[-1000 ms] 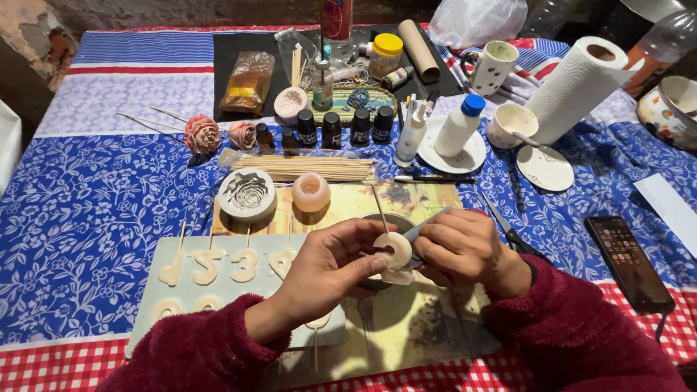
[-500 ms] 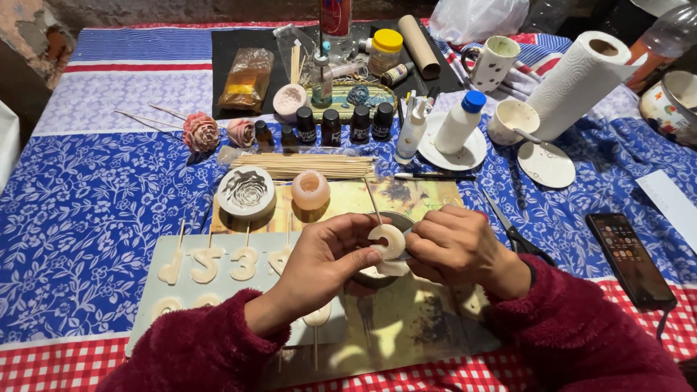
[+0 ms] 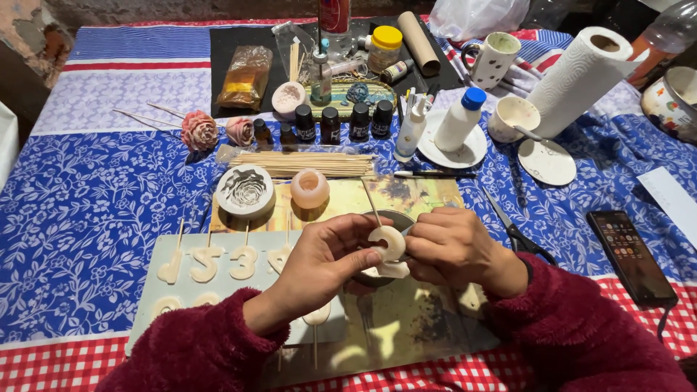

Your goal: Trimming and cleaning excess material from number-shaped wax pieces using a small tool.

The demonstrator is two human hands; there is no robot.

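My left hand [image 3: 323,261] pinches a small cream number-shaped cast piece [image 3: 388,243] with a thin wooden stick [image 3: 371,203] rising from it. My right hand [image 3: 450,247] closes around the same piece from the right; any tool in it is hidden. Both hands hover over a small dark bowl [image 3: 388,218] on a yellowish mat [image 3: 428,196]. To the left, a pale blue-grey board [image 3: 163,305] carries several cream number shapes on sticks [image 3: 243,261]. Both sleeves are dark red fleece.
A round rose mould [image 3: 245,190] and a pinkish round candle [image 3: 310,187] sit behind the board, beside a bundle of skewers [image 3: 305,164]. Small dark bottles [image 3: 341,123], a white bottle on a saucer [image 3: 459,120], cups, a paper towel roll [image 3: 581,76], scissors [image 3: 512,229] and a phone [image 3: 630,254] surround them.
The hands have drawn closer together over the bowl. The grey tool seen earlier in the right hand is now hidden, and the piece has turned between the fingers.
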